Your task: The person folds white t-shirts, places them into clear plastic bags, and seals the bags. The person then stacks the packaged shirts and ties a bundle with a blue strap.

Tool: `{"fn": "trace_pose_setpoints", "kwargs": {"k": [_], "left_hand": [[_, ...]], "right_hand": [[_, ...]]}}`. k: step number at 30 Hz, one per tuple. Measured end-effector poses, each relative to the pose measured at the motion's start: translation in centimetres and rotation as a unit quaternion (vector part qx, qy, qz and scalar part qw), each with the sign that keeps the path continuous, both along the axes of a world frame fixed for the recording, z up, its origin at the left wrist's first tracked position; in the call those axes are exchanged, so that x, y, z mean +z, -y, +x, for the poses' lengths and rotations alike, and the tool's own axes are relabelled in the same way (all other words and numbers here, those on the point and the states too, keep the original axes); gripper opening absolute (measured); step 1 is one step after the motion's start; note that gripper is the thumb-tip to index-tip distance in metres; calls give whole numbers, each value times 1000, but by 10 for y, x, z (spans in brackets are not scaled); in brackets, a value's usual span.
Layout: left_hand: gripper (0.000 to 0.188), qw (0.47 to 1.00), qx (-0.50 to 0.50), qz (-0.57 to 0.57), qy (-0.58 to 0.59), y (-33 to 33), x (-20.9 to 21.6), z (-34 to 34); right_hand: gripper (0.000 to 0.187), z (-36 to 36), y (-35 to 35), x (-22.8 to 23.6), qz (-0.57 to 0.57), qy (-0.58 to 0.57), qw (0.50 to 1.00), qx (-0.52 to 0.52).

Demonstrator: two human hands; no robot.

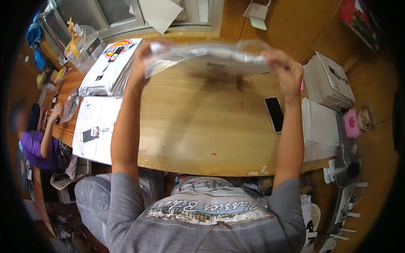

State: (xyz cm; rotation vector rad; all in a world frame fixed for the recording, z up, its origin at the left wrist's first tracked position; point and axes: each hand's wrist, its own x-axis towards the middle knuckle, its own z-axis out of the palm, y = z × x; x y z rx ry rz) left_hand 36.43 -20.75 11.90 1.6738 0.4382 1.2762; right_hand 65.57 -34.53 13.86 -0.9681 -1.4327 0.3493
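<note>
Over the far part of the wooden table, I hold up a clear plastic bag [206, 55] by its two ends. My left hand [145, 52] is closed on its left end, and my right hand [284, 67] grips the right end. The bag is blurred by motion and bows upward in the middle; I cannot make out what is inside. Below my right hand a dark-screened phone [274, 114] lies on the table. Beside my left arm are a stack of folded white garments [112, 69] with tags and another white garment [95, 130] with a dark tag.
The table [198, 130] has a curved near edge. To the right stand a stack of packed white items [331, 82], a white stack [321, 122] and a pink box [352, 123]. A person in a purple top [40, 147] works at the left. Plastic bags [86, 46] lie far left.
</note>
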Motion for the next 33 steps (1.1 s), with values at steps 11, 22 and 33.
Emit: {"fn": "trace_pose_setpoints", "kwargs": {"k": [11, 22, 33], "left_hand": [[37, 899, 83, -304, -306, 125, -179, -35], [53, 878, 35, -398, -262, 114, -192, -28], [50, 883, 73, -360, -291, 117, -192, -24]], "right_hand": [[12, -20, 86, -172, -376, 83, 922, 35], [20, -180, 17, -222, -348, 135, 924, 81], [15, -182, 30, -221, -279, 203, 937, 60]]}}
